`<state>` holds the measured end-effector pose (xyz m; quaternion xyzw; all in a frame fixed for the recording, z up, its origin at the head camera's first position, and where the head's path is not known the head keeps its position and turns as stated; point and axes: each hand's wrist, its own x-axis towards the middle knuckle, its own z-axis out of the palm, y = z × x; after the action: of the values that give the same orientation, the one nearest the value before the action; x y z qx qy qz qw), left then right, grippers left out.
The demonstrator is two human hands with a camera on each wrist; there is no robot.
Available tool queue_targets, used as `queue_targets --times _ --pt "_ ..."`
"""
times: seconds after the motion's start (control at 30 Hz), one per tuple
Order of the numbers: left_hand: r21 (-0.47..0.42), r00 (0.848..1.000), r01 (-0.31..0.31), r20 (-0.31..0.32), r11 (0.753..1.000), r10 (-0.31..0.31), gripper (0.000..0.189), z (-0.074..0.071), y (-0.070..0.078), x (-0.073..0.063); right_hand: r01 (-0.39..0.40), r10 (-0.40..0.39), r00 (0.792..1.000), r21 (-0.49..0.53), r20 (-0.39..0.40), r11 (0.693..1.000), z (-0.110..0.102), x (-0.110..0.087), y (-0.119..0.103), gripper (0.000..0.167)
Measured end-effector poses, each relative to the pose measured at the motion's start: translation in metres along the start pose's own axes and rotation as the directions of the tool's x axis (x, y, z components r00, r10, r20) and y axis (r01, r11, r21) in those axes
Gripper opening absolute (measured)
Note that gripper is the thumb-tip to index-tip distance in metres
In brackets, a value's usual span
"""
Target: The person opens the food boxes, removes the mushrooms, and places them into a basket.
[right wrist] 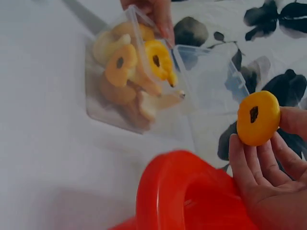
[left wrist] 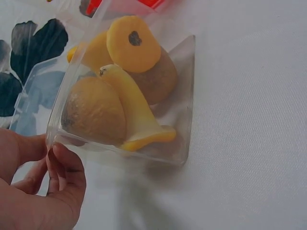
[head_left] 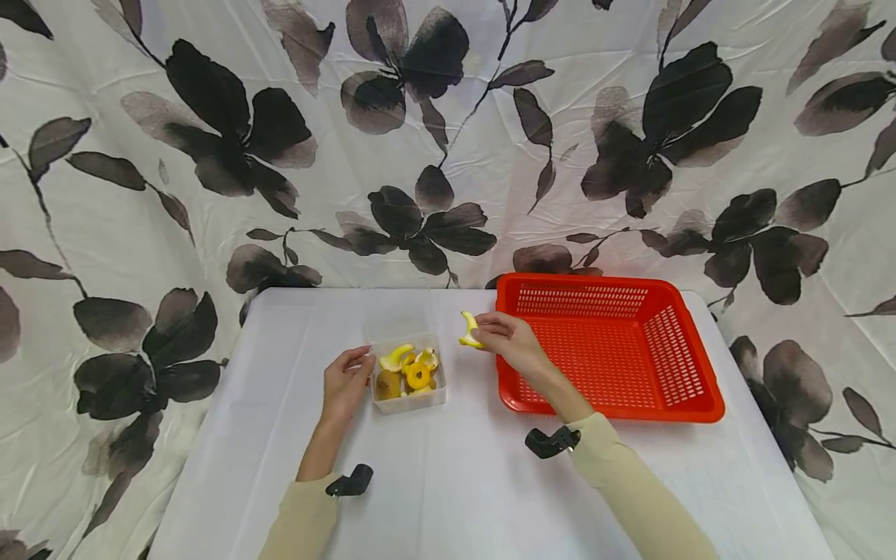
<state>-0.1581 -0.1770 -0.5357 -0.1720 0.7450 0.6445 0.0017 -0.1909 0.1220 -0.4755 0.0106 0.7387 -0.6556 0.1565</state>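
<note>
A clear plastic box (head_left: 409, 404) on the table holds several yellow mushrooms (left wrist: 136, 103) and brown rounded pieces (left wrist: 93, 110), piled together. My left hand (head_left: 345, 385) is at the box's left side, thumb and fingers pinching its rim in the left wrist view. Between the box and the red basket, my right hand (head_left: 514, 342) holds up a yellow mushroom (right wrist: 258, 118) between thumb and fingertips. Its round cap with a dark centre faces the right wrist camera. In the head view this mushroom (head_left: 467, 330) appears side-on, curved and pale inside.
A red plastic basket (head_left: 609, 414) with slotted walls stands on the right of the white-covered table (head_left: 448, 482), under my right forearm. The box's transparent lid (right wrist: 211, 72) lies open behind it. A floral cloth (head_left: 420, 155) hangs along the table's far edge.
</note>
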Motion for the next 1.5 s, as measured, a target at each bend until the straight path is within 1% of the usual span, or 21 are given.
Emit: queue_targets --times 0.13,0.33,0.4,0.6,0.73,0.9,1.0,1.13,1.3,1.4,1.5 --pt "-0.016 1.000 -0.006 0.014 1.000 0.006 0.037 0.000 -0.001 0.001 0.008 -0.007 1.000 0.032 -0.019 0.999 -0.015 -0.005 0.002 0.044" --pt "0.003 1.000 -0.023 -0.003 1.000 0.023 0.033 0.001 0.000 0.001 0.007 -0.005 0.999 0.042 -0.049 0.999 -0.035 -0.012 0.005 0.047" --pt "0.002 1.000 -0.023 -0.007 1.000 0.023 0.032 0.001 -0.001 0.000 0.005 -0.003 0.997 0.027 -0.072 1.000 -0.041 -0.015 0.010 0.047" --pt "-0.008 0.999 -0.030 -0.015 1.000 0.030 0.032 0.000 -0.003 -0.002 -0.002 0.005 0.991 0.028 -0.137 1.000 -0.057 -0.024 0.028 0.049" --pt "0.012 1.000 -0.021 -0.017 1.000 0.021 0.031 0.001 -0.004 -0.003 -0.042 0.040 0.988 -0.008 -0.149 0.999 -0.067 -0.027 0.038 0.050" --pt "0.025 1.000 -0.011 -0.018 1.000 0.011 0.031 0.001 -0.002 -0.003 -0.084 0.071 0.985 -0.077 -0.156 0.993 -0.073 -0.029 0.044 0.047" --pt "0.004 1.000 0.017 -0.018 1.000 -0.017 0.032 0.001 0.000 -0.003 -0.107 0.088 0.985 -0.121 -0.150 0.987 -0.074 -0.027 0.048 0.044" --pt "-0.046 0.996 0.086 -0.010 0.995 -0.086 0.033 0.001 0.003 -0.002 -0.133 0.110 0.986 -0.194 -0.124 0.972 -0.074 -0.023 0.054 0.039" --pt "-0.134 0.986 0.166 -0.003 0.977 -0.167 0.035 0.001 0.006 0.000 -0.136 0.109 0.988 -0.300 -0.106 0.944 -0.073 -0.017 0.059 0.032" --pt "-0.165 0.980 0.198 -0.002 0.966 -0.201 0.036 0.001 0.007 0.001 -0.131 0.104 0.990 -0.353 -0.094 0.926 -0.070 -0.013 0.061 0.031" --pt "-0.178 0.973 0.229 0.008 0.957 -0.231 0.037 0.000 0.008 0.002 -0.130 0.107 0.991 -0.398 -0.078 0.908 -0.067 -0.009 0.062 0.032"
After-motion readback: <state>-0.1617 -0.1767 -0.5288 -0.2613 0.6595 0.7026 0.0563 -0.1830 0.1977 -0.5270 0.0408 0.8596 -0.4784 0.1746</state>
